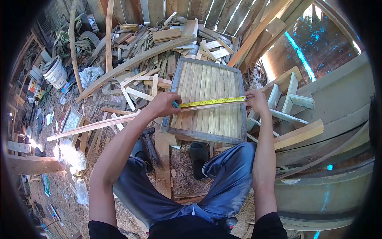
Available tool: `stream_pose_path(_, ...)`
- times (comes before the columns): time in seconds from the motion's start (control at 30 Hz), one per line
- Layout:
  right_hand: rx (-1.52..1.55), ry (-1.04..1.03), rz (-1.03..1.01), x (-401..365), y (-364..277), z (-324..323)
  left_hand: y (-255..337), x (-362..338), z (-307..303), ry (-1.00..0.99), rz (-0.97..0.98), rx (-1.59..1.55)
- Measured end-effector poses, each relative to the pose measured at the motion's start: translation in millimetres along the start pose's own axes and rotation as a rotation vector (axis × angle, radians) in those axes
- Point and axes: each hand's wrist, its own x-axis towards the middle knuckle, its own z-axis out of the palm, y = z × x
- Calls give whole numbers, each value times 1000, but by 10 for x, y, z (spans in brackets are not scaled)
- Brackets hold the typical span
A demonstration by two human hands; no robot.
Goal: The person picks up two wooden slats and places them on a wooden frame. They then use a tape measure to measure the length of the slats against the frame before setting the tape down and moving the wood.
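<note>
A yellow tape measure [215,102] is stretched across a slatted wooden panel [209,81] with a dark frame. My left hand [165,104] is closed around its blue case at the panel's left edge. At the right edge, my right hand [257,100] pinches the tape's end. A long thin wooden strip [93,126] runs under the tape and out to the lower left, passing beneath my left hand. The panel lies in front of my knees, tilted slightly.
Scrap wood [171,36] is heaped behind the panel. A hammer [152,148] stands near my left foot. A white bucket [55,73] is at the upper left. Nailed wooden pieces [292,93] lie at the right, beside a large curved surface [342,95].
</note>
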Motion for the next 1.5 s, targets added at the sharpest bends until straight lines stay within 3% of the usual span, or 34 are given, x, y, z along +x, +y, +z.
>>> stream_pose_path(0.3, -214, 148, -26, 6, -77, 69, -26, -18, 38, 56, 43, 2)
stream_pose_path(0.37, -139, 120, 164, 42, -105, 83, -13, -27, 38, 65, 47, 25)
stream_pose_path(0.47, 38, 139, 271, 57, -103, 97, -20, -32, 43, 77, 34, 25)
stream_pose_path(0.67, 172, 201, 333, 73, -2, 187, -9, 6, 38, 61, 31, 14)
stream_pose_path(0.9, 50, 141, 323, 107, -37, 96, 45, 18, -18, 22, 10, -4)
stream_pose_path(1.0, -26, 150, 225, 120, 11, 97, 80, 17, -41, 26, 17, -4)
stream_pose_path(1.5, 148, 115, 338, 131, 87, 141, 150, 32, -54, -17, -21, -7)
